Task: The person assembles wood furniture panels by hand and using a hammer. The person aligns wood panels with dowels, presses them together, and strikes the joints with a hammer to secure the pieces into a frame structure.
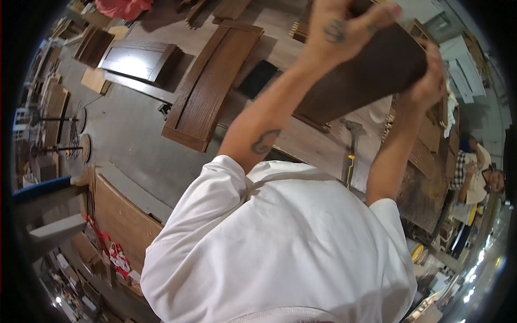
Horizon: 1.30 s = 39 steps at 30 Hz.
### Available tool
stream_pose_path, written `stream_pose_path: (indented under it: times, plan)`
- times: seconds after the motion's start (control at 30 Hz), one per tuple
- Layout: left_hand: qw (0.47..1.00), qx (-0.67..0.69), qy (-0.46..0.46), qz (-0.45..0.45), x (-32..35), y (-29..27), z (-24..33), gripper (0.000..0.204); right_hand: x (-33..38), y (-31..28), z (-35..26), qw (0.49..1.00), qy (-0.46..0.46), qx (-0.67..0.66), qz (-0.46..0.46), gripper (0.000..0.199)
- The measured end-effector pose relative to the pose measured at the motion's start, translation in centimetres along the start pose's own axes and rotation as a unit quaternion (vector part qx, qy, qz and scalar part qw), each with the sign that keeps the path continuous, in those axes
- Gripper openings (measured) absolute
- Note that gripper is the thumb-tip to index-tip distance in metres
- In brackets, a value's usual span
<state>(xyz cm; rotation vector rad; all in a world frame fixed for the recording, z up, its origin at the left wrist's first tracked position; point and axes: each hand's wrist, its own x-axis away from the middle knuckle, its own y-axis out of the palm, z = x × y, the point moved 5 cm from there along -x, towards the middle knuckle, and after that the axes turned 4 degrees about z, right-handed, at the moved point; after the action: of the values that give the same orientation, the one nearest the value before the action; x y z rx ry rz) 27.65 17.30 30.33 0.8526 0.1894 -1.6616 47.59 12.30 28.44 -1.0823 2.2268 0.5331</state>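
Note:
A dark brown wooden panel (361, 75) is held tilted above the workbench at the upper right. My right hand (428, 81) grips its right edge near the corner, fingers wrapped round the rim. At the panel's far left part is my left hand (344, 32), thumb stretched along the far edge. Its other fingers run out at the top of the picture, and its grip is partly hidden. Below the panel a hammer (353, 132) lies on the bench. A yellow-handled tool (350, 169) is close beside it.
Left of my left arm lies a long brown framed panel (215, 86), with a dark flat rectangle (258, 79) beside it. Stacked brown panels (142, 59) stand farther left. Another person (474, 172) is at the far right. A brown board (126, 210) leans at lower left.

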Motion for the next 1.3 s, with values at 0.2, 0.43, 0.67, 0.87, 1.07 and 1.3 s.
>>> stream_pose_path:
  times: [0.2, 0.43, 0.67, 0.87, 1.07, 1.3]
  plan:
    - [0.984, -0.161, 0.073, -0.011, 2.6, 1.1, 1.0, 0.037, 1.8, -0.9, -2.1, 0.970, 0.129, -0.183, -0.096, 0.033]
    - [0.996, -0.061, 0.062, -0.013, 1.0, -0.2, -0.9, 0.033, 1.4, 1.0, -2.7, 0.995, 0.029, -0.082, -0.050, 0.036]
    - [0.997, -0.035, -0.029, -0.057, 0.7, 1.3, 1.4, 0.028, 2.0, 0.0, -2.6, 0.995, 0.085, -0.008, -0.055, 0.036]
    - [0.976, -0.197, 0.050, 0.077, 2.1, 2.8, 2.2, 0.063, 3.0, 0.8, -4.8, 0.995, 0.015, -0.002, -0.100, 0.051]
    - [0.926, -0.355, 0.022, 0.127, 2.8, 5.0, 3.5, 0.108, 2.5, 0.4, -2.2, 0.992, 0.011, -0.029, -0.121, 0.054]
    - [0.955, -0.245, 0.030, 0.167, 3.9, 5.4, 1.2, 0.094, 4.1, 0.5, -1.0, 0.979, 0.046, -0.053, -0.189, 0.049]
